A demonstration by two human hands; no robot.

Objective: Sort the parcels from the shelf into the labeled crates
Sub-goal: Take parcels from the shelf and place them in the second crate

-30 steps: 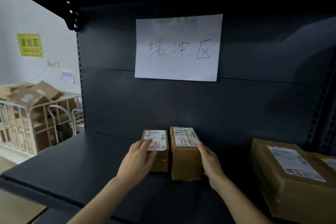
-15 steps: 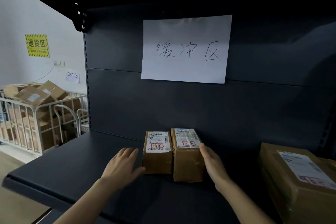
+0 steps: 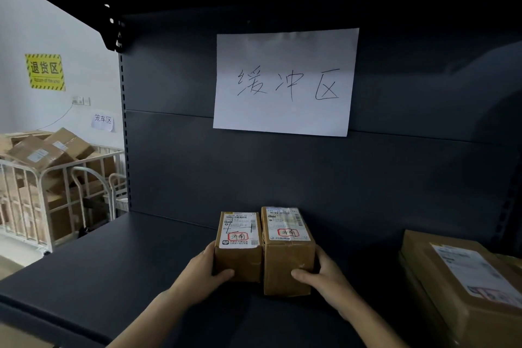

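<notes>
Two small cardboard parcels stand side by side, touching, on the dark shelf [image 3: 118, 268]. The left parcel [image 3: 238, 246] and the slightly taller right parcel [image 3: 286, 257] each carry a white shipping label with a red stamp on top. My left hand [image 3: 202, 277] clasps the left parcel's outer side, thumb on its front face. On the other side, my right hand [image 3: 324, 277] clasps the right parcel, thumb on its front. The two hands press the pair together.
A larger labelled cardboard parcel [image 3: 463, 285] lies at the shelf's right end. A white handwritten paper sign [image 3: 285, 82] hangs on the shelf's back panel. To the left, beyond the shelf, a white cage cart [image 3: 56, 195] holds several cardboard boxes below a yellow wall sign [image 3: 45, 72].
My left hand slid from the top of the left parcel down to the shelf, then onto the parcel's side. Both hands now grip the pair with thumbs in front.
</notes>
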